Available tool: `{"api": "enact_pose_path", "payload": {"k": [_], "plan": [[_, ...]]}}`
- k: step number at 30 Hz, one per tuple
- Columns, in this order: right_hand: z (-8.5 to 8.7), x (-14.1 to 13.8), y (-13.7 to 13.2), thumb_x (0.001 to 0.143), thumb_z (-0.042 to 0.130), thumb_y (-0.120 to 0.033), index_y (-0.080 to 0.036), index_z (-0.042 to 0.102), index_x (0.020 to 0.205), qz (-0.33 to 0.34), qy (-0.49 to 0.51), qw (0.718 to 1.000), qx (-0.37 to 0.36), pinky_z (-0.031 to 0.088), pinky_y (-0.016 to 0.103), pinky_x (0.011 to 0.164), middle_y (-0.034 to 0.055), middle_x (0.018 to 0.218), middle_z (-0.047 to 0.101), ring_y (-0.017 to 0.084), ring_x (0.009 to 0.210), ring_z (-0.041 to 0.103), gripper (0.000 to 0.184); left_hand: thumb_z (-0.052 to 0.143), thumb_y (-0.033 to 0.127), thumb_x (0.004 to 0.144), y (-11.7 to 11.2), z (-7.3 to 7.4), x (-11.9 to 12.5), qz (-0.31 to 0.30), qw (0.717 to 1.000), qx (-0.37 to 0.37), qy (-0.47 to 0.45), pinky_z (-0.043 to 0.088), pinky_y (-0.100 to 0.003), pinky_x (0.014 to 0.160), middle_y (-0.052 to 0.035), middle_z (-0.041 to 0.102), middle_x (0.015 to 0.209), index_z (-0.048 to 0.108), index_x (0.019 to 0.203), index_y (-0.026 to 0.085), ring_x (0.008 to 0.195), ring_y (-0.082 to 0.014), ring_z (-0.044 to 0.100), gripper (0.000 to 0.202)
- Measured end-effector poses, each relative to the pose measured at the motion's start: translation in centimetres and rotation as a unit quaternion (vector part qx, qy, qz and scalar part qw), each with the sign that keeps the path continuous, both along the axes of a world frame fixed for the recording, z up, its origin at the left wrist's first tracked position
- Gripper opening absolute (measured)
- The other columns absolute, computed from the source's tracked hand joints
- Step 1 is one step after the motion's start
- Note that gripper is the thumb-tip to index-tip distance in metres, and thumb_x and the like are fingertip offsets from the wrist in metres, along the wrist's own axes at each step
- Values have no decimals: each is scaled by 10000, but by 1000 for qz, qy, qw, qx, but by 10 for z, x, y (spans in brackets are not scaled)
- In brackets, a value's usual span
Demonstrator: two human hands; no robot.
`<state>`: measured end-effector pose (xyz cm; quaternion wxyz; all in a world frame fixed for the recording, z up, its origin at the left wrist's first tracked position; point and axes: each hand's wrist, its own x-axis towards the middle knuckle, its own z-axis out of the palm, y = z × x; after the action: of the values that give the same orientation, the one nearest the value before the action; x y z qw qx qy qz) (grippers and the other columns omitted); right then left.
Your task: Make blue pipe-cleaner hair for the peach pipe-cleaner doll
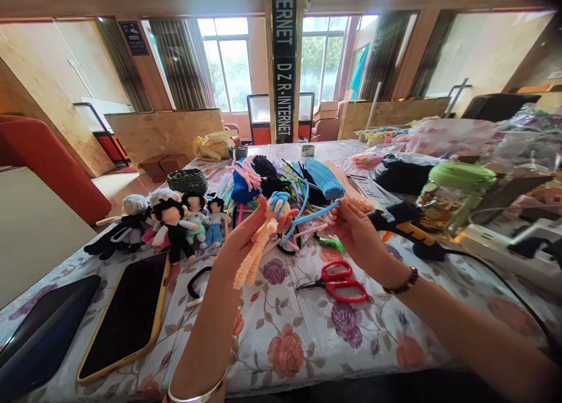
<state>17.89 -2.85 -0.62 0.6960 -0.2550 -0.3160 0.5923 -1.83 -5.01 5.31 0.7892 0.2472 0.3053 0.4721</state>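
While the doll point(258, 248) hangs slantwise above the table point(246, 338), the left hand point(243, 233) grasps it around the upper body, so part of its torso and arms is hidden behind the fingers. Its pale peach legs angle down over the wrist, and blue strands cover its head. The right hand point(357, 234) has its thumb and fingers closed in a pinch on one end of a single blue strip point(314, 214); the strip's other end comes near the doll's head, but I cannot tell whether it is attached.

One pair of red-handled scissors point(328, 280) lies between the forearms, untouched. One glue gun point(397, 216) rests just beside the right wrist, its front end blocked from sight by that hand. A small green item point(331, 243) is partly covered by the right fingers and hard to identify.

At left, at least five finished dolls point(169, 224) overlap too closely for a sure count. Near them lie one yellow-edged phone point(125, 315) and one dark flat object point(48, 333), cut off by the frame. Behind the hands, bundled strips point(325, 178) run together, too tangled to number. One silver bracelet point(199, 397) is cropped at the bottom edge.
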Motion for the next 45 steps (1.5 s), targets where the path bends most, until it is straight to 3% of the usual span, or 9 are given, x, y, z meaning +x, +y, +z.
{"api": "enact_pose_path", "payload": {"k": [7,13,23,31,37,41,45], "plan": [[1,-1,-2,630,790,-345,-194,651,709,-84,-33,995,35,491,128,539,-29,667,677,40,557,560,220,481,388,886,8,-15,-4,20,996,58,63,564,-178,726,-146,680,977,602,1077,53,832,-158,687,404],[1,-5,-5,648,773,-330,-215,651,724,-87,-81,992,29,505,193,608,-26,753,700,59,595,581,184,476,384,892,5,-13,1,35,995,91,37,547,-238,834,-145,685,1019,583,1134,79,927,-186,677,404],[-3,-8,-10,664,769,-286,-233,691,759,-69,-125,988,51,485,184,589,-31,744,703,59,607,581,134,464,403,894,17,-14,0,83,992,95,12,535,-197,831,-146,684,1020,585,1118,70,945,-180,674,419],[-7,-9,-10,663,763,-304,-226,694,751,-97,-174,978,58,483,228,587,-38,625,649,87,588,576,136,522,424,856,15,-20,4,34,991,127,19,553,-282,835,-119,698,1014,579,1162,123,1002,-219,658,433],[-8,-11,-14,678,751,-325,-227,695,782,-78,-227,968,80,477,226,591,-34,656,666,83,582,569,153,609,421,795,12,-24,10,7,992,113,54,578,-283,757,-116,711,959,650,1045,137,965,-247,668,381],[-7,-12,-17,715,713,-358,-220,675,785,-63,-243,964,89,488,244,596,-31,635,661,92,566,570,160,650,426,757,16,-29,14,8,984,158,78,573,-241,611,-90,713,885,666,901,145,846,-234,691,316],[-7,-11,-15,738,687,-373,-211,656,797,-68,-258,960,85,494,242,577,-5,750,702,90,571,575,175,681,428,726,18,-32,15,19,974,206,92,537,-211,513,-65,703,824,648,827,141,734,-205,692,305]]}}
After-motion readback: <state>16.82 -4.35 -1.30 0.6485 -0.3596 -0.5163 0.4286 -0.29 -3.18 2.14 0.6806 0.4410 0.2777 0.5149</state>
